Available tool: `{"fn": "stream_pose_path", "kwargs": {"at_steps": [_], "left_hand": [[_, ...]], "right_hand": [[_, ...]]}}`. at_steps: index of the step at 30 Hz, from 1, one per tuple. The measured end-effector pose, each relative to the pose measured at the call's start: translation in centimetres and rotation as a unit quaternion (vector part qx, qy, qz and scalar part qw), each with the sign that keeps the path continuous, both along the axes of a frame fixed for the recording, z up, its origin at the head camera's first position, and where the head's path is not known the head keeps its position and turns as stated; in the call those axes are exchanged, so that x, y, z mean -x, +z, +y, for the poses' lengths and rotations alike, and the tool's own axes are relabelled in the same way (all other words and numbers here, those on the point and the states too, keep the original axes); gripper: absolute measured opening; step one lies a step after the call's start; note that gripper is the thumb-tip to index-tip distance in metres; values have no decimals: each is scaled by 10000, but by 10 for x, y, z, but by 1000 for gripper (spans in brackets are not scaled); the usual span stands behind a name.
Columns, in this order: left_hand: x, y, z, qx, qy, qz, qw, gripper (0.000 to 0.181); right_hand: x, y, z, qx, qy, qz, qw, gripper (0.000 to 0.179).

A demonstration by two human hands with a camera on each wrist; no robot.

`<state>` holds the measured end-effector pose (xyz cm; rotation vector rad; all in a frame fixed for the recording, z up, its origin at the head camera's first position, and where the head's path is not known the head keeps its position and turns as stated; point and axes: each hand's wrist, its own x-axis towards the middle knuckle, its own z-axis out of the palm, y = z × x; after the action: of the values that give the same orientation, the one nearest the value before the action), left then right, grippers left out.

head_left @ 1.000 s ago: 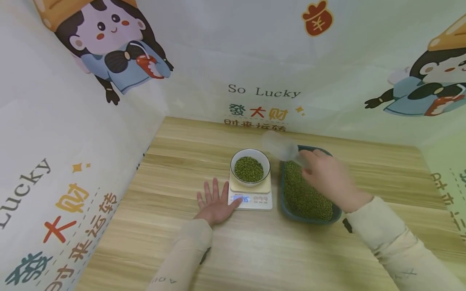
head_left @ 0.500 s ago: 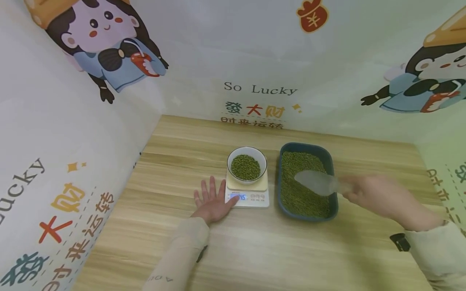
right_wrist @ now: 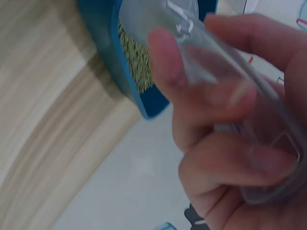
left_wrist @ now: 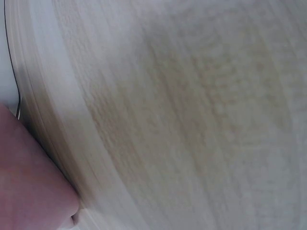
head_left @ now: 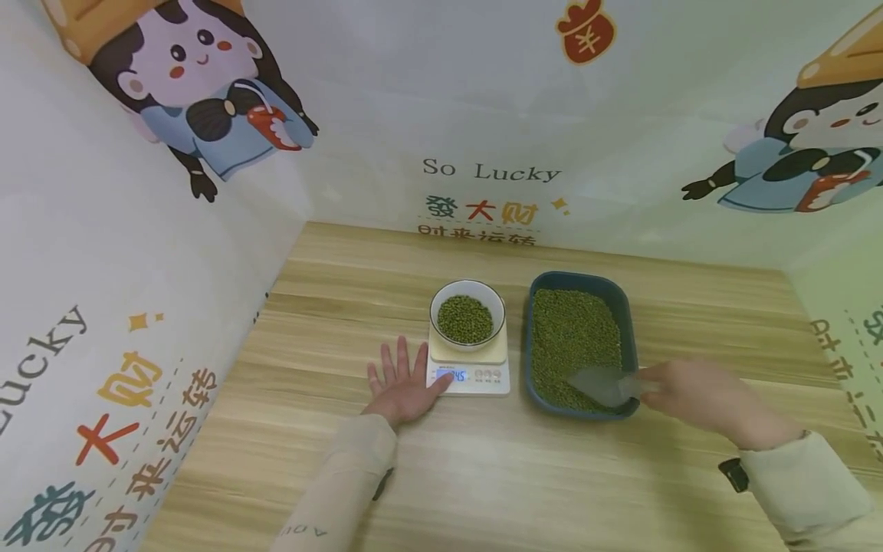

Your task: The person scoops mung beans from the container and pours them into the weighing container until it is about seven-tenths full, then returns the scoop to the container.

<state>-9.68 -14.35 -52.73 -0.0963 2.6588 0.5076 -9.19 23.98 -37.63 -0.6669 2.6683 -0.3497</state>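
Observation:
My right hand (head_left: 710,399) grips the handle of a clear plastic scoop (head_left: 599,386), fingers curled round it in the right wrist view. The scoop's head lies over the mung beans (head_left: 572,330) at the near right corner of a dark blue bin (head_left: 624,307). Fingers spread, my left hand (head_left: 405,392) rests on the table with the thumb touching the display edge of a white kitchen scale (head_left: 483,387). On the scale's platform stands a white bowl (head_left: 500,322) with a dark rim, holding mung beans. The display seems to end in 45; its first part is covered by the thumb.
The wood-grain table (head_left: 331,284) is bordered by a pale printed cloth (head_left: 372,92) at the back and sides. The bin stands to the right of the scale, with a narrow gap between them. A dark strap (head_left: 733,475) shows at the right wrist.
My right hand has moved from the bin's far side to the right, then nearer me, bringing the scoop down to the beans at the near corner. The left hand has stayed at the scale.

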Motion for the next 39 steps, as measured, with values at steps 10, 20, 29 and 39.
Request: {"fn": "stream_pose_path", "kwargs": {"at_steps": [10,20,29,39], "left_hand": [[2,-11,5,-54,18,-94,9999,87],[0,-5,9,-144,-76,1,9999,87],[7,-13,7,30,-42,68,10000,89],[5,-16,-2,124,-66,-49,9999,91]], "right_hand": [[-3,-34,-25,-4,-393,956,9946,39],[4,-88,-44,556,-1291,1942,9708,41],[10,-108,-50,980,-1620,2535,9486,41],[12,-113,-63,465,-2023,1953,9585,46]]}}
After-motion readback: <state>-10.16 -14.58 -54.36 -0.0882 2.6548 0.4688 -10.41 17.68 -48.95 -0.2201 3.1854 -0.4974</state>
